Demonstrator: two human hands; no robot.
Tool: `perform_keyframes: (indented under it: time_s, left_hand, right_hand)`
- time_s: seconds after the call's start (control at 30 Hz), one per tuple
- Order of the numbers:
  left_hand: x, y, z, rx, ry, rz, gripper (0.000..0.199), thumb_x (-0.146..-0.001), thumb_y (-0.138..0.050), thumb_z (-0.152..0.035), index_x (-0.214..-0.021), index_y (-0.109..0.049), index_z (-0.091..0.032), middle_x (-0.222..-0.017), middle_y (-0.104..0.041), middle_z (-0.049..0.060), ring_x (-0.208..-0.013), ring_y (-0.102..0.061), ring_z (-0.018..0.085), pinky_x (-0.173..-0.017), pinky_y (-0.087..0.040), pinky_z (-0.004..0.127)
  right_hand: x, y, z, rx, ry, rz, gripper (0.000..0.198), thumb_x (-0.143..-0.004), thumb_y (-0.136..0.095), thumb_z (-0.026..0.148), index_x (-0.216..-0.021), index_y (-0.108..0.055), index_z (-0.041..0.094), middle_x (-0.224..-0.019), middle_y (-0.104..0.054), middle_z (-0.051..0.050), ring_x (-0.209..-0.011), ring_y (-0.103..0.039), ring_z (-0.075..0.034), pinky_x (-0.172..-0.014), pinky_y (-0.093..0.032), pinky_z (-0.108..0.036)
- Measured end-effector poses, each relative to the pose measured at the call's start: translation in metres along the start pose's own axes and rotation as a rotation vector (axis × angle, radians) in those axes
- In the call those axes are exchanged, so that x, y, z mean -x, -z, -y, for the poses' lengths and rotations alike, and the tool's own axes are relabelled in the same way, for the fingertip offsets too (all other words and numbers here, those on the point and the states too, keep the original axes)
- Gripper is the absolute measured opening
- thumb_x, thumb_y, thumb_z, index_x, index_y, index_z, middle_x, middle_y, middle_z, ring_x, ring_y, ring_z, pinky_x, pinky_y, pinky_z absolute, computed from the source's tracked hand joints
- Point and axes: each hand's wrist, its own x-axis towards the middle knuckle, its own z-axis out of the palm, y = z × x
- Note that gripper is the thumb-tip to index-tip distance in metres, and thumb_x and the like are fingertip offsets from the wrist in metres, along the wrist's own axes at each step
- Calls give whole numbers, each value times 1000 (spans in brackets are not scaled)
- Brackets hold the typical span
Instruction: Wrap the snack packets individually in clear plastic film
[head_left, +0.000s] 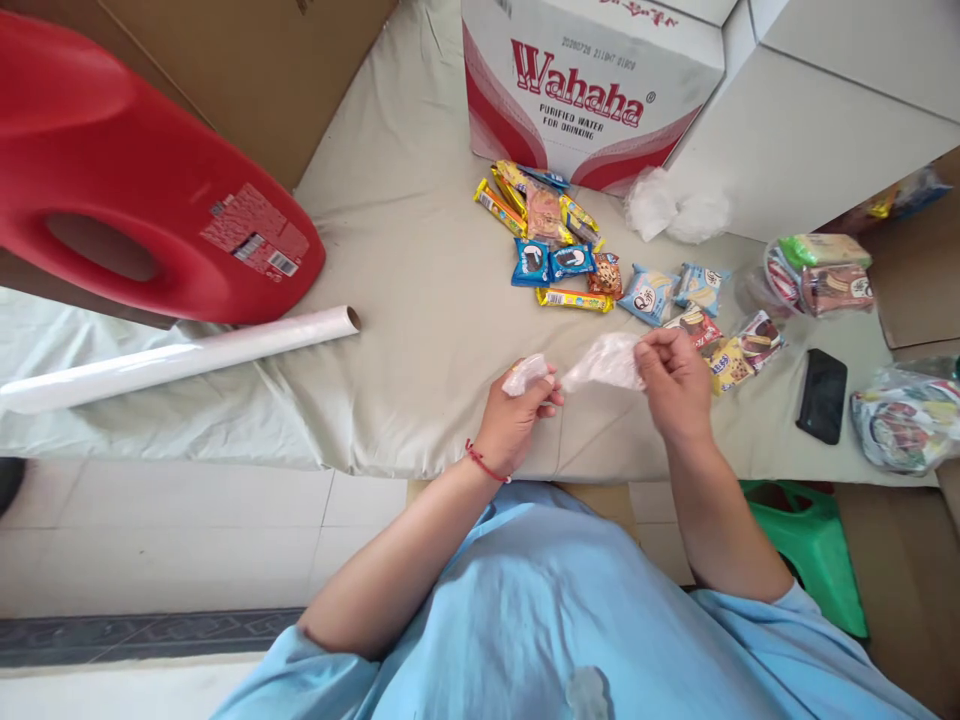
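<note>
Near the front edge of the covered surface, my left hand (pixel 517 410) is closed around a crumpled wad of thin, whitish plastic (pixel 525 374). My right hand (pixel 679 385) pinches a translucent plastic bag (pixel 606 362), stretched out toward the left fingertips. Whether the two pieces are joined I cannot tell. Just behind the right hand lie small packaged snacks, among them a red packet (pixel 694 328), a yellow packet (pixel 729 366) and a light-blue packet (pixel 649 295). Farther back is a pile of snacks with dark-blue packets (pixel 531 262) and a yellow stick packet (pixel 576 300).
A white Wahaha carton (pixel 585 100) stands behind the snacks, beside crumpled clear plastic (pixel 679 208). At right are a tub of snacks (pixel 780 280), a black phone (pixel 823 395) and a filled plastic bag (pixel 907 425). A red jug (pixel 165 190) and white roll (pixel 187 360) lie left.
</note>
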Motion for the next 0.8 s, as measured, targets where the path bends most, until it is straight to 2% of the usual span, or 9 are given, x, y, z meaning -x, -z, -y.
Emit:
perform_keyframes:
  time_s: [0.13,0.2,0.3,0.4,0.5,0.57,0.67,0.73,0.8]
  left_hand:
    - [5,10,-4,9,33,25,47,-70,-88,-54,-95,-69,-19,-90,-68,3,-78,-67,14,-56,-49,20]
    - [8,9,-5,20,49,50,53,-70,-87,-64,-91,-67,-19,-93,-67,4,-85,-68,17,-56,-53,21]
    - [11,9,-4,5,70,96,68,-68,-77,-83,-86,-65,-19,-90,-66,5,-82,-70,19,-53,-54,23]
    - [13,22,-1,-88,41,108,79,-73,-55,-98,-72,-61,-19,-79,-66,6,-67,-67,17,-52,-51,26]
    - [22,49,-2,-295,-137,-25,74,-89,-42,-90,-63,-57,-22,-69,-65,5,-62,-63,17,-61,-51,31]
    - [30,72,-6,-455,-292,-154,66,-98,-42,-78,-69,-62,-22,-72,-68,5,-69,-65,20,-69,-52,34]
    - [41,104,-15,-657,-489,-318,49,-105,-48,-57,-76,-67,-22,-91,-72,6,-83,-68,21,-77,-51,36]
    - [45,121,-21,-753,-547,-432,42,-105,-52,-48,-77,-68,-21,-94,-71,6,-85,-67,21,-78,-49,36]
    - [45,131,-25,-817,-564,-508,39,-105,-53,-44,-79,-69,-20,-91,-71,6,-84,-66,21,-78,-49,37]
  right_hand:
    - [-56,30,4,55,67,-279,24,-91,-67,46,-98,-58,24,-75,-58,2,-54,-46,-12,-51,-38,-26]
    - [-82,42,11,63,94,-335,26,-92,-65,43,-108,-59,23,-103,-69,-7,-57,-53,-12,-53,-45,-29]
    - [-98,49,21,135,106,-292,41,-93,-66,43,-129,-59,26,-148,-58,-14,-62,-60,-13,-58,-52,-34]
    - [-80,46,18,272,164,-224,37,-97,-61,49,-127,-65,28,-125,-72,-8,-66,-62,-17,-63,-54,-35]
    - [-49,58,-5,421,131,-148,34,-98,-57,50,-110,-75,24,-88,-74,-5,-71,-64,-21,-72,-56,-37]
    - [-32,85,-27,579,73,-238,32,-93,-59,44,-107,-78,22,-92,-74,-8,-81,-68,-25,-82,-57,-42]
    - [-18,152,-60,928,-120,-505,40,-86,-61,34,-118,-78,16,-117,-71,-22,-105,-68,-35,-96,-53,-50]
    - [-15,199,-79,1139,-354,-603,53,-89,-62,41,-132,-72,12,-133,-63,-33,-134,-54,-45,-103,-45,-59]
    - [-19,235,-95,1220,-599,-562,65,-91,-60,52,-137,-67,7,-138,-55,-42,-144,-41,-52,-100,-41,-66]
